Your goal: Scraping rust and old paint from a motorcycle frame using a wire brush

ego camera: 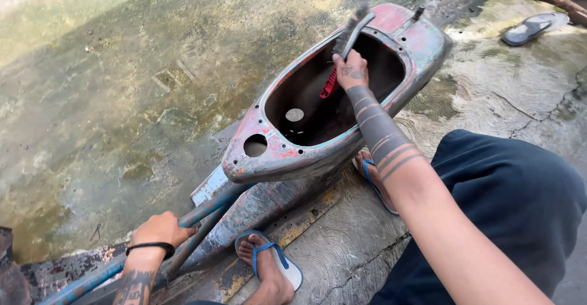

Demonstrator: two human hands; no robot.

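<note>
Left hand (pixel 160 228) is gripping a blue steel tube (pixel 202 210); right hand (pixel 350 69) is clutching a bristly brush (pixel 348 36) over the rusted hollow scooter shell (pixel 342 91).

Wet mossy concrete floor (pixel 110 54), stray sandal (pixel 533 27), worn blue sandals (pixel 272 259)

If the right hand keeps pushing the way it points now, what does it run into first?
The right hand points up and away, along the red-handled brush it holds. The brush bristles would likely meet the inner rear wall of the worn red-and-blue metal scooter body shell first, though depth is hard to judge.
</note>
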